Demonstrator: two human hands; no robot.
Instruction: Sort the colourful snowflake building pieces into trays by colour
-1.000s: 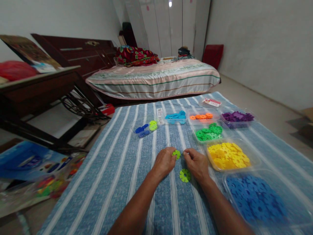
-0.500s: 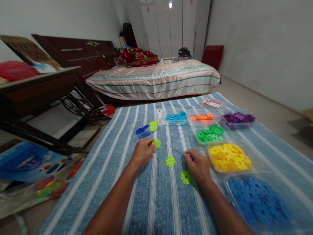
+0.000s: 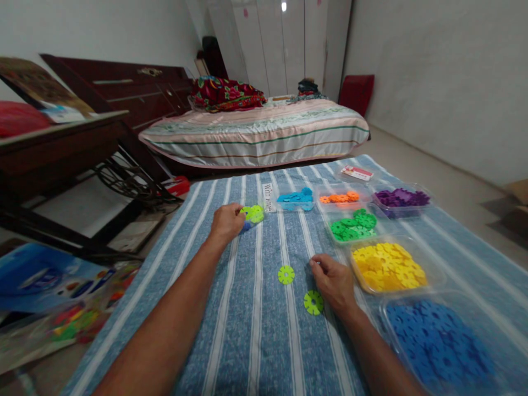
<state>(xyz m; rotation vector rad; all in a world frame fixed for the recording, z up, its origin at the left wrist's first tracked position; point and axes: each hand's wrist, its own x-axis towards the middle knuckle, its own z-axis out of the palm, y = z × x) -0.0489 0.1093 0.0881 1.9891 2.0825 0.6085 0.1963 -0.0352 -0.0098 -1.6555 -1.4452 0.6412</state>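
Note:
My left hand [image 3: 226, 222] is stretched forward and pinches a lime-green snowflake disc [image 3: 246, 211] at a small clear tray [image 3: 252, 216] that holds lime and blue discs. My right hand [image 3: 333, 280] rests curled on the striped blue cloth [image 3: 231, 324]; I cannot tell whether anything is in it. Two loose lime-green discs lie on the cloth: one [image 3: 286, 274] left of the right hand, the other [image 3: 313, 302] just beside its wrist.
Clear trays of discs stand at the right: cyan [image 3: 295, 199], orange [image 3: 340, 197], purple [image 3: 401, 198], green [image 3: 353, 224], yellow [image 3: 388, 265], dark blue [image 3: 439, 338]. A paper label [image 3: 268, 196] and a card [image 3: 357, 172] lie farther back. A mattress [image 3: 256, 132], dark table [image 3: 53, 148] and toy box [image 3: 37, 275] surround the cloth.
My left hand carried a lime-green disc from the middle of the cloth forward and left to the small tray. One disc was left on the cloth. The right hand stayed put.

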